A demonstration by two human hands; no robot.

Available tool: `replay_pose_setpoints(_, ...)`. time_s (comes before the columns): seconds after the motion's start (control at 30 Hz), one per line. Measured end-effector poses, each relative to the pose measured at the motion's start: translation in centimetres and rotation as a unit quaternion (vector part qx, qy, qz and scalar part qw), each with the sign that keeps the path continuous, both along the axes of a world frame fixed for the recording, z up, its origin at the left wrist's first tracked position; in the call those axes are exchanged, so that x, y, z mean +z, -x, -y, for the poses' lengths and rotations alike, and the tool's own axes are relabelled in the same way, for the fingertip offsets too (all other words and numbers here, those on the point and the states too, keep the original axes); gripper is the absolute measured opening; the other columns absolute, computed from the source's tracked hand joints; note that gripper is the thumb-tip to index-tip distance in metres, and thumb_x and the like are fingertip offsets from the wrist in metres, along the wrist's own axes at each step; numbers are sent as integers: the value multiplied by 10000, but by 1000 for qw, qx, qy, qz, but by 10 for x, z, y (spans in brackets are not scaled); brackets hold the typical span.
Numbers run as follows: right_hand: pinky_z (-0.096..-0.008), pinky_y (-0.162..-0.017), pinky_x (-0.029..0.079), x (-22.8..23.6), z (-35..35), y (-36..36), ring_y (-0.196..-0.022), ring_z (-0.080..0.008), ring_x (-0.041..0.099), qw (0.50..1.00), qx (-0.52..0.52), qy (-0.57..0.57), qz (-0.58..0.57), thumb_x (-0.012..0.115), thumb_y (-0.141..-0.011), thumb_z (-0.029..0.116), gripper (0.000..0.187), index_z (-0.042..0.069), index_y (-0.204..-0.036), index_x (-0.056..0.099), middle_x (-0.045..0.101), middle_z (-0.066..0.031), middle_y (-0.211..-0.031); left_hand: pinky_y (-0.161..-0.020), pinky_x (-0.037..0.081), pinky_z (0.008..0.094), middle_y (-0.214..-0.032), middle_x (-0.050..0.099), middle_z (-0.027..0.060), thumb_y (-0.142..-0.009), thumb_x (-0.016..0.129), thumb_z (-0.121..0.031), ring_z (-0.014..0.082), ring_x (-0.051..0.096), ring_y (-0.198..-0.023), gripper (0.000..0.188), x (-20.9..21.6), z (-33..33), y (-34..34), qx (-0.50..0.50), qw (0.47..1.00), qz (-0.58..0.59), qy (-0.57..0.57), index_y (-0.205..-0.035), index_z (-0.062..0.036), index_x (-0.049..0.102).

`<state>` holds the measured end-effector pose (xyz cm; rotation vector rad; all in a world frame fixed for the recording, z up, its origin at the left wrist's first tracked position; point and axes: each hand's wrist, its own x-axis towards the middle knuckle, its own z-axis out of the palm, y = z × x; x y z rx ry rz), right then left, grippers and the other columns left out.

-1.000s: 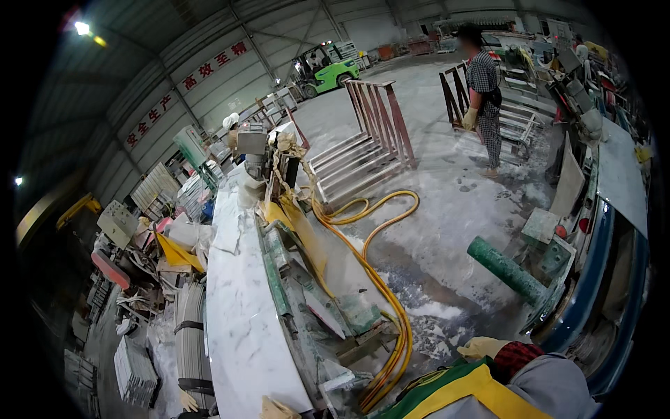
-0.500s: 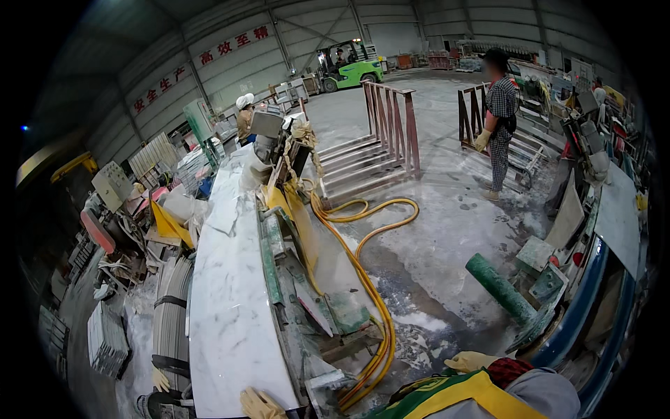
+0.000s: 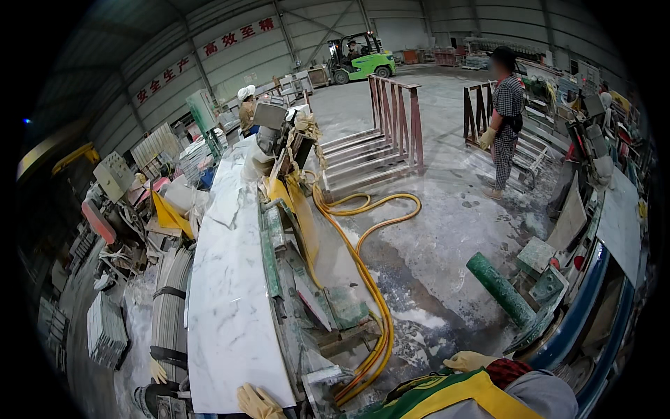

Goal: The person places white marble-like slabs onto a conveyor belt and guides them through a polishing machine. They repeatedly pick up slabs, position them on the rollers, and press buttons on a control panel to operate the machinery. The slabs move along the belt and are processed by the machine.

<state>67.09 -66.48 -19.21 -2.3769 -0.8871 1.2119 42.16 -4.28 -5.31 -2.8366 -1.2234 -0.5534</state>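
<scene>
My left hand (image 3: 259,401), in a cream glove, lies with its fingers stretched out on the near end of a long white, grey-veined stone slab (image 3: 234,307). It holds nothing that I can see. At the lower right my right hand (image 3: 469,360), also gloved, shows past a red checked cuff, beside my green and yellow apron (image 3: 447,398). Its fingers are mostly hidden, and no thing shows in it. Left of the slab's near end is another cream glove (image 3: 158,371), partly hidden by the slab.
Yellow hoses (image 3: 370,279) loop over the wet floor. A green cylinder (image 3: 500,288) juts out at the right. Metal racks (image 3: 398,126) stand ahead, near a person in checked clothes (image 3: 504,126). A green forklift (image 3: 366,64) is farther back, and a person in a white hat (image 3: 246,108) stands left.
The view has shifted slightly. Against the back wall the forklift has moved a little to the right. My left hand stays on the slab, and my right hand keeps its place.
</scene>
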Motion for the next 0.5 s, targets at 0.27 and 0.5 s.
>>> replay_pose_setpoints(0.27,-433,-900,571,-17,12,1,-1052,-405,707,998,46,-19,50,540,-1019,187,491,72,-1486,443,675,-245,-1258,-1169,333,548,-1468,539,310,-1038,562,-266,464,471,-1392,469,9,21,-3,80,995,47,-26,-1412,17,586)
replay_pose_setpoints(0.5,-416,-903,576,-21,10,-4,-1030,-365,723,998,51,-7,32,545,-1013,161,477,66,-1470,447,686,-226,-1239,-1178,322,540,-1478,529,309,-1040,563,-272,465,461,-1393,467,17,28,-3,86,995,44,-13,-1397,27,595)
